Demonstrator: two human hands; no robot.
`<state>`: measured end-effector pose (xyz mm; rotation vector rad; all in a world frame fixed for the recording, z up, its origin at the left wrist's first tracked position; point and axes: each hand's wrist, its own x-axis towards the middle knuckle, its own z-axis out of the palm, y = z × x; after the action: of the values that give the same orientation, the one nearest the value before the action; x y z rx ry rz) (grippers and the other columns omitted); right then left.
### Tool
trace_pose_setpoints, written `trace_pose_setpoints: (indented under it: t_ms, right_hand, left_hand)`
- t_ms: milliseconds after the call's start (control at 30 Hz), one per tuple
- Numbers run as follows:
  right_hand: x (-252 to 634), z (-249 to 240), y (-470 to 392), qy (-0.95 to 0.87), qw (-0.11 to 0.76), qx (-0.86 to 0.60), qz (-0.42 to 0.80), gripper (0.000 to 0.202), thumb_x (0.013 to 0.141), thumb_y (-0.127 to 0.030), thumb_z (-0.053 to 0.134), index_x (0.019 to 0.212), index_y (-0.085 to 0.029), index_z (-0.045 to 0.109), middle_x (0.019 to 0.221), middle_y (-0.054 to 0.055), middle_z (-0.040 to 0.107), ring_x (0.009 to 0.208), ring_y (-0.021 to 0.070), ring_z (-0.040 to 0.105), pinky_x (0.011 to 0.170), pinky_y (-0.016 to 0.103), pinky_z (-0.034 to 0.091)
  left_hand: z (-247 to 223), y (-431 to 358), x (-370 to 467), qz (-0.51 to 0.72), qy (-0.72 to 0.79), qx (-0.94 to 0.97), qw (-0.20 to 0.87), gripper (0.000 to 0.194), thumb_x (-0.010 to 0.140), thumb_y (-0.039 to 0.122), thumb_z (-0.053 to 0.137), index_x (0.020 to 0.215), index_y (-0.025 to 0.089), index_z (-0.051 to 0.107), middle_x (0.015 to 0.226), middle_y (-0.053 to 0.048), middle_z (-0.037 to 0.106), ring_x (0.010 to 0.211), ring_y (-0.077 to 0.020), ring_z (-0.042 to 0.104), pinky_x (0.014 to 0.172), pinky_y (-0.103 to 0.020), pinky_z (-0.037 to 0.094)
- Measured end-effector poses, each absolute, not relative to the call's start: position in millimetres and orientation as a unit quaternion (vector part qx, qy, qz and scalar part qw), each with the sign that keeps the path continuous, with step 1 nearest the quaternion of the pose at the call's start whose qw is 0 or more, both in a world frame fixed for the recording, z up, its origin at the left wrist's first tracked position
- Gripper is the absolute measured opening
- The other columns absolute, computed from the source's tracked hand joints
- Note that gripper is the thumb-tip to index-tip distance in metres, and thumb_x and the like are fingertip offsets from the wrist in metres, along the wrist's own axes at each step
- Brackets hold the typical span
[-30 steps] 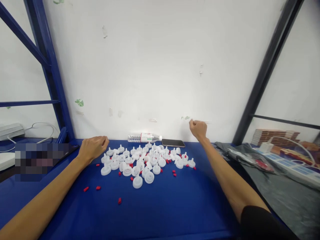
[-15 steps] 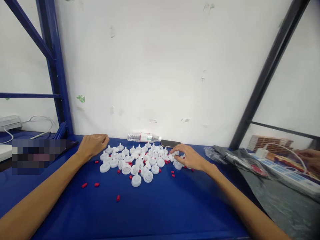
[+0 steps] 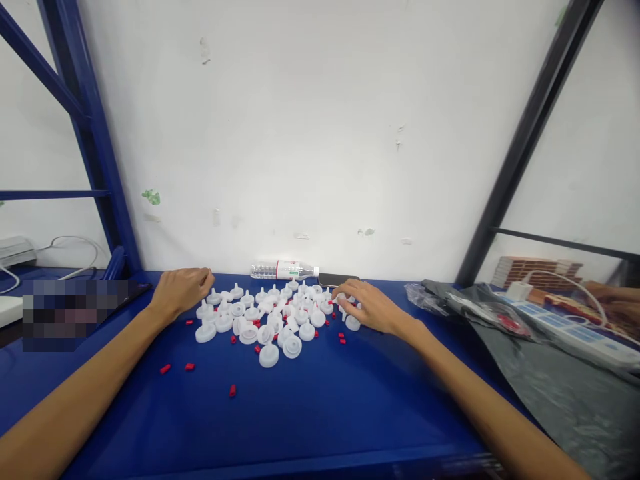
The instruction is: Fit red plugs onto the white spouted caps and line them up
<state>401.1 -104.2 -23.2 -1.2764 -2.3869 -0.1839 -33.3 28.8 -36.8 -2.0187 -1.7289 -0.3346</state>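
Note:
A heap of white plastic caps with nozzles (image 3: 269, 355) lies on the blue table (image 3: 320, 413), with several small red pieces (image 3: 233, 391) among and around them. My left hand (image 3: 183, 291) rests at the heap's left side, its fingers curled in; whether anything is inside is hidden. At the right edge of the heap, my right hand (image 3: 367, 305) reaches over the caps with fingers bent but apart, touching or just above them. No object is seen held in it.
Behind the heap lie a clear bottle (image 3: 285, 270) and a dark phone (image 3: 338, 280). At right are plastic bags (image 3: 465, 303), a power strip (image 3: 575, 333) and another person's hand (image 3: 617, 300). Blue posts (image 3: 95, 147) stand at left.
My right hand has shifted slightly left and inward over the heap's right edge. The whole view has moved a little; my left hand looks the same.

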Motion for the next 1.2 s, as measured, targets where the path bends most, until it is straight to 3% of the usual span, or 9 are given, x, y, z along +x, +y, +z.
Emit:
trace_pose_setpoints:
  t_ms: [233, 467, 533, 633, 767, 967, 1200]
  right_hand:
    - [404, -20, -105, -0.866, 0.188, -0.460, -0.058, 0.035, 0.106, -0.026, 0.040, 0.123, -0.029, 0.070, 0.113, 0.009, 0.063, 0.084, 0.0189, 0.062, 0.079, 0.034, 0.048]
    - [404, -17, -107, -0.847, 0.219, -0.484, -0.015, 0.043, 0.104, -0.052, 0.045, 0.139, -0.031, 0.061, 0.126, 0.007, 0.070, 0.110, 0.0259, 0.065, 0.095, 0.041, 0.047]
    - [408, -9, -108, -0.835, 0.229, -0.500, -0.020, 0.043, 0.105, -0.051, 0.042, 0.129, -0.027, 0.068, 0.124, 0.007, 0.073, 0.106, 0.0259, 0.067, 0.091, 0.039, 0.048]
    - [420, 4, -111, -0.814, 0.221, -0.538, 0.006, 0.041, 0.102, -0.052, 0.048, 0.107, -0.023, 0.077, 0.099, 0.007, 0.078, 0.085, 0.0231, 0.069, 0.076, 0.034, 0.049]
    - [436, 13, -114, -0.805, 0.179, -0.561, 0.079, 0.033, 0.092, -0.053, 0.063, 0.098, -0.025, 0.079, 0.080, 0.003, 0.077, 0.071, 0.0194, 0.067, 0.066, 0.030, 0.046]
    - [444, 4, -107, -0.804, 0.149, -0.563, 0.122, 0.021, 0.081, -0.043, 0.075, 0.086, -0.024, 0.080, 0.082, 0.002, 0.079, 0.072, 0.0195, 0.070, 0.063, 0.029, 0.046]
    - [444, -2, -105, -0.797, 0.166, -0.562, 0.146, 0.019, 0.082, -0.041, 0.076, 0.081, -0.023, 0.070, 0.086, 0.001, 0.080, 0.080, 0.0218, 0.074, 0.069, 0.030, 0.052]
  left_hand:
    - [-35, 27, -31, -0.103, -0.632, -0.735, 0.224, 0.032, 0.098, 0.037, 0.063, 0.121, 0.016, 0.065, 0.119, -0.009, 0.068, 0.102, -0.0227, 0.068, 0.088, -0.044, 0.058]
    - [-35, 27, -32, -0.103, -0.629, -0.740, 0.213, 0.033, 0.098, 0.037, 0.063, 0.123, 0.016, 0.064, 0.121, -0.009, 0.068, 0.103, -0.0229, 0.068, 0.088, -0.044, 0.058]
    - [-35, 27, -31, -0.106, -0.628, -0.742, 0.209, 0.032, 0.098, 0.037, 0.063, 0.123, 0.016, 0.064, 0.121, -0.009, 0.068, 0.102, -0.0228, 0.068, 0.088, -0.044, 0.059]
    - [-35, 28, -31, -0.111, -0.627, -0.743, 0.204, 0.031, 0.098, 0.037, 0.063, 0.121, 0.017, 0.065, 0.120, -0.009, 0.068, 0.102, -0.0225, 0.068, 0.087, -0.043, 0.058]
    - [-36, 30, -32, -0.112, -0.625, -0.747, 0.198, 0.031, 0.098, 0.038, 0.063, 0.121, 0.016, 0.065, 0.119, -0.009, 0.068, 0.102, -0.0227, 0.068, 0.087, -0.044, 0.058]
    - [-37, 31, -33, -0.116, -0.623, -0.749, 0.195, 0.030, 0.098, 0.038, 0.063, 0.120, 0.017, 0.065, 0.119, -0.009, 0.068, 0.102, -0.0225, 0.068, 0.087, -0.043, 0.058]
    - [-38, 31, -33, -0.109, -0.617, -0.751, 0.210, 0.031, 0.098, 0.038, 0.063, 0.120, 0.016, 0.065, 0.117, -0.009, 0.069, 0.100, -0.0222, 0.069, 0.086, -0.043, 0.059]
